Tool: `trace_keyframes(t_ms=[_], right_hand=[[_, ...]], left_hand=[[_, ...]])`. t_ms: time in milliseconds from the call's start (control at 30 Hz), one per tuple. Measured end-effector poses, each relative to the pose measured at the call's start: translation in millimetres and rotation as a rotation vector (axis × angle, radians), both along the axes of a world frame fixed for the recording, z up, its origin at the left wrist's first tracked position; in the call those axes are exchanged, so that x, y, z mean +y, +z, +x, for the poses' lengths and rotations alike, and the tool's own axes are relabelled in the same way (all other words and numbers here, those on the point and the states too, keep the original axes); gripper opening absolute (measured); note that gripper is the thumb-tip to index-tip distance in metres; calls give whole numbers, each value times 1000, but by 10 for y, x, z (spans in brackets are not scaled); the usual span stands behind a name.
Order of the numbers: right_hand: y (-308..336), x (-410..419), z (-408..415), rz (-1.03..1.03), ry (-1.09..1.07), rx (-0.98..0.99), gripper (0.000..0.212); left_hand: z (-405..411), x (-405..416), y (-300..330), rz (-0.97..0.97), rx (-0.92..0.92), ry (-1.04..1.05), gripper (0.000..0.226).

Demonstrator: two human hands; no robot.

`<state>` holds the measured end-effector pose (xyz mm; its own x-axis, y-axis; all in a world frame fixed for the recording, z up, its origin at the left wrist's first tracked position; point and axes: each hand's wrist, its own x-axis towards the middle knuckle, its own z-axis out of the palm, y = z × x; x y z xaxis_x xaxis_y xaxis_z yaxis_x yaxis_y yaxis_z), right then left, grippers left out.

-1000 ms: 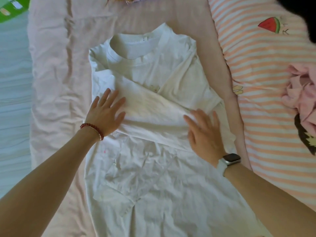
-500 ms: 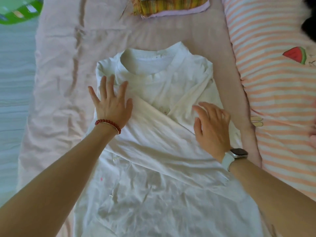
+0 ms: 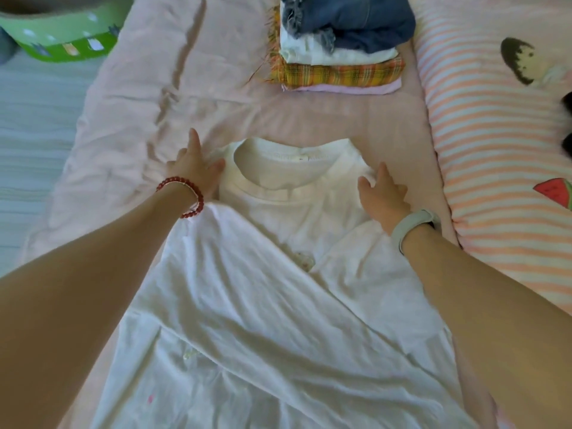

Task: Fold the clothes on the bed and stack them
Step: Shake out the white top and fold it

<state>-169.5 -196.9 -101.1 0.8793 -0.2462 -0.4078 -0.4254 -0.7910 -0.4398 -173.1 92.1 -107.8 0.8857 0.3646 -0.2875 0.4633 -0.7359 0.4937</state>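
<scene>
- Head view: a white shirt (image 3: pixel 278 305) lies flat on the pink bed (image 3: pixel 123 134), sides folded in, collar away from us.
- Our left hand (image 3: pixel 195 168) and right hand (image 3: pixel 382 196) rest at its shoulders; whether the fingers pinch cloth, we cannot tell.
- Thin, limp cotton, likely light; we would grip both shoulder corners.
- A folded stack (image 3: pixel 337 48) sits beyond.

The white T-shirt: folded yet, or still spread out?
Partly folded: the white T-shirt has both sides turned inward across its front, but its length remains unfolded.
</scene>
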Motion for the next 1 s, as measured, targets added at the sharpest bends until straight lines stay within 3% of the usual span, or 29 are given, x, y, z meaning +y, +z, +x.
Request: trace_keyframes(t_ms=[100, 200, 300, 367, 533, 667, 833, 1000], right_hand=[[-5, 32, -78, -26, -32, -128, 44], [66, 1, -253, -92, 8, -395, 32], [181, -95, -573, -241, 251, -653, 28], [265, -184, -857, -254, 389, -719, 27], [393, -400, -1718, -227, 534, -635, 39], [496, -577, -2399, -245, 615, -533, 11], [578, -912, -3060, -299, 799, -458, 36], [549, -1128, -3641, -294, 881, -371, 41]], left_hand=[[-65, -38, 101, -9, -118, -11, 43], [-329, -95, 173, 99, -353, -109, 28], [-773, -122, 253, 139, -585, -241, 23], [-1092, -98, 310, 160, -636, -351, 26], [-1894, 55, 404, 242, -601, -572, 28], [-2582, 125, 455, 232, -565, -720, 12], [-3308, 248, 575, 261, -536, -812, 23], [-3879, 284, 620, 264, -385, -945, 41]])
